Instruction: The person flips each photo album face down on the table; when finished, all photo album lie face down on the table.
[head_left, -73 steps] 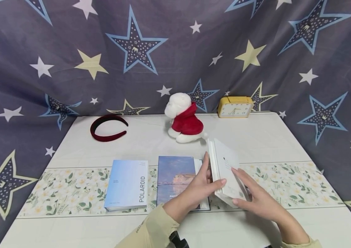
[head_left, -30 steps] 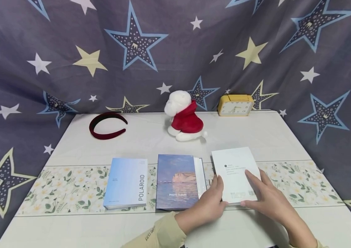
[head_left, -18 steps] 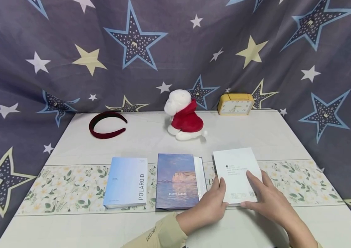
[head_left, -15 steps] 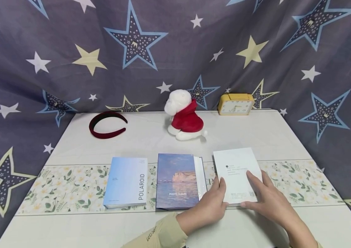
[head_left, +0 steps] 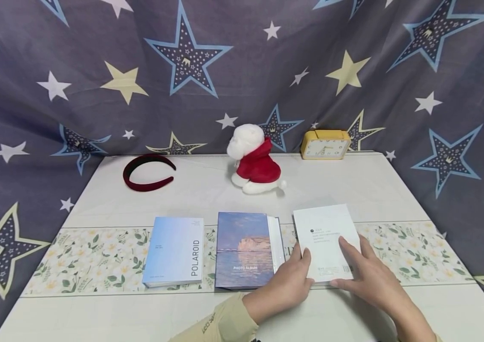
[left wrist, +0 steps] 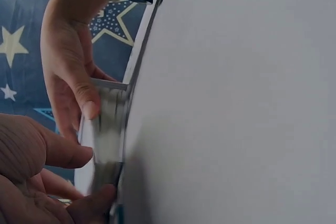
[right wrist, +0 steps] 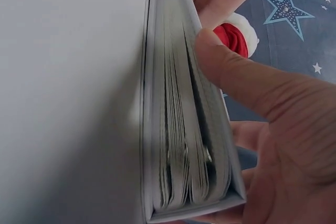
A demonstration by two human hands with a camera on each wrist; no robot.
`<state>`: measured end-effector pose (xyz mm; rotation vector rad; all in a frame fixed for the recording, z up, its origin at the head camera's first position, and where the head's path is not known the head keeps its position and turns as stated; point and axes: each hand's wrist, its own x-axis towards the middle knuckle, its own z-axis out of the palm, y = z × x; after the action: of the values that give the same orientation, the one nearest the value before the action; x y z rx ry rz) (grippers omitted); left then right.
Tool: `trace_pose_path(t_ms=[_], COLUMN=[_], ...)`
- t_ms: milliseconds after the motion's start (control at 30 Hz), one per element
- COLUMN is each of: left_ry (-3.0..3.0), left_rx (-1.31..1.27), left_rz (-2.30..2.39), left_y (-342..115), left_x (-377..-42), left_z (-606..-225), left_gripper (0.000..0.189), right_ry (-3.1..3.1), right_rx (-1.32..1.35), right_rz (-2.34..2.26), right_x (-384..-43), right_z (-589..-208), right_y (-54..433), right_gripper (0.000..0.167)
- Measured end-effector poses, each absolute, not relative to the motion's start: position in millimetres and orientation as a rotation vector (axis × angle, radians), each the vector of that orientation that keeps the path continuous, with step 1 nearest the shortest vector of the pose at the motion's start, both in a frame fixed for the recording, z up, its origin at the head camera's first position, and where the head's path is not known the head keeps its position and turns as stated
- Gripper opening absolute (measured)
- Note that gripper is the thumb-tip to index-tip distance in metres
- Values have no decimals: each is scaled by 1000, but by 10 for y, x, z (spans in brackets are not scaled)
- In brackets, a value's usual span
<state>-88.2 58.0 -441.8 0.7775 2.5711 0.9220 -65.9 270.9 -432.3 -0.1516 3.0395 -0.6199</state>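
Observation:
A thick white photo album (head_left: 321, 232) lies on the table's right half, its cover with small print facing up. The left hand (head_left: 286, 285) holds its left edge, fingertips on the cover side and thumb at the near corner. On the other side the right hand (head_left: 372, 278) grips the right edge, thumb at the near end and fingers spread over the cover and side. In the right wrist view its page edges (right wrist: 181, 103) stand slightly fanned between the covers, with the right thumb (right wrist: 210, 51) on the upper cover's edge. The left wrist view also has both hands around the album.
A blue-violet photo album (head_left: 242, 247) lies left of the hands, and a light-blue Polaroid album (head_left: 173, 251) beyond it. Behind stand a white plush dog (head_left: 255, 161) in red, a yellow clock (head_left: 325, 145) and a dark red headband (head_left: 139, 185).
The white album was raised and tilted on edge between both hands; it has come down flat beside the blue-violet album, printed cover up. Over the last half second almost nothing has moved.

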Motion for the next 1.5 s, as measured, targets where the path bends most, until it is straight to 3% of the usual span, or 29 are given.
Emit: trace_pose_path(t_ms=[167,400,733,867,1100,1333,1500], left_ry=[2648,2723,2967,3050,2946,2754,2717], left_rx=[883,792,667,577,427,249,202], left_rz=[821,892,827,867,1102,1352,1429], left_y=[440,136,-212,-398,-596,-633,-650], left_x=[-873,-880,-937,-960,-907,-863,-865], left_z=[-4310,-4222,-4388,-4452,-4477,-4431,-4442], left_gripper=[53,62,76,78,76,76,74], right_ry=[3033,3259,3123,2938,2543,2187,2030], right_rx=[-128,-209,-504,-564,-269,108,208], right_rz=[-605,-698,-922,-1064,-1442,-1857,-2019], right_x=[-681,-758,-871,-864,-877,-906,-906], right_z=[-4270,-4185,-4345,-4374,-4312,-4244,-4242], right_y=[2601,2319,1846,1694,1540,1489,1478], right_gripper=[101,70,58,60,67,58,56])
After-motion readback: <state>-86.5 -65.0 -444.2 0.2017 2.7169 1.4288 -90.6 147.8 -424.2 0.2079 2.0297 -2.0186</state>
